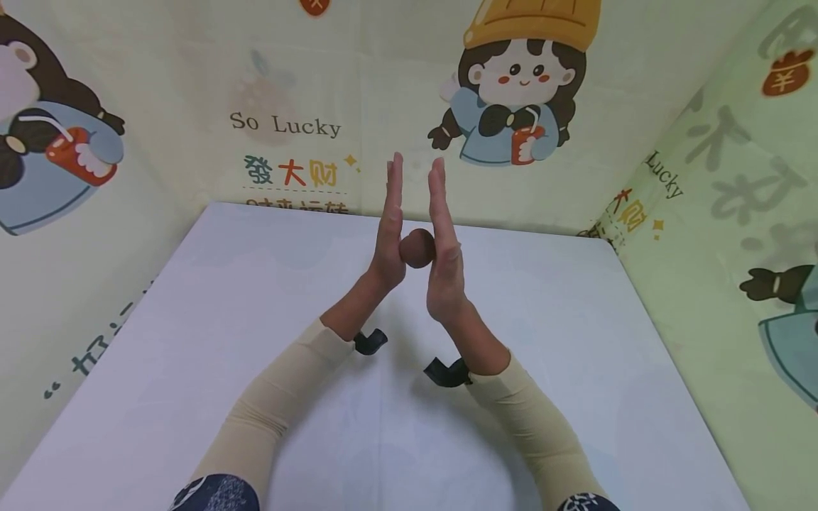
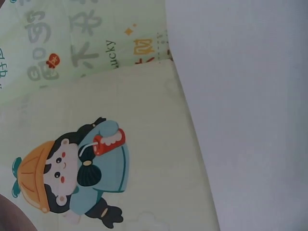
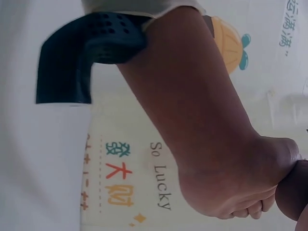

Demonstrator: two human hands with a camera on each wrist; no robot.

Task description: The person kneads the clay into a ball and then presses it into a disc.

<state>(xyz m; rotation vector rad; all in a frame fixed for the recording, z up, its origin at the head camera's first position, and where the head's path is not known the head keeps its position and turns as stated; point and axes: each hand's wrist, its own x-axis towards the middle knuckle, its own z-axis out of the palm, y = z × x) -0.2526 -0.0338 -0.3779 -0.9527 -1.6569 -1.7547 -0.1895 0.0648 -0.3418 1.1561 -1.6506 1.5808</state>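
A small brown ball (image 1: 417,248) sits between my two upright palms, raised above the white table. On its left side my left hand (image 1: 387,245) touches it with the palm, fingers straight and pointing up. From the other side my right hand (image 1: 445,259) presses with a flat palm, its fingers straight as well. The right wrist view catches the left forearm and left hand (image 3: 231,178) from the side, with part of the ball (image 3: 293,190) at the right edge. Only a sliver of skin shows in the left wrist view's lower corner.
The white table (image 1: 307,284) spreads beneath the arms. A printed cloth (image 1: 396,71) with cartoon figures and lettering hangs behind it and at both sides. A black curved mount (image 1: 371,342) sticks out from the left wrist, another black mount (image 1: 447,372) from the right.
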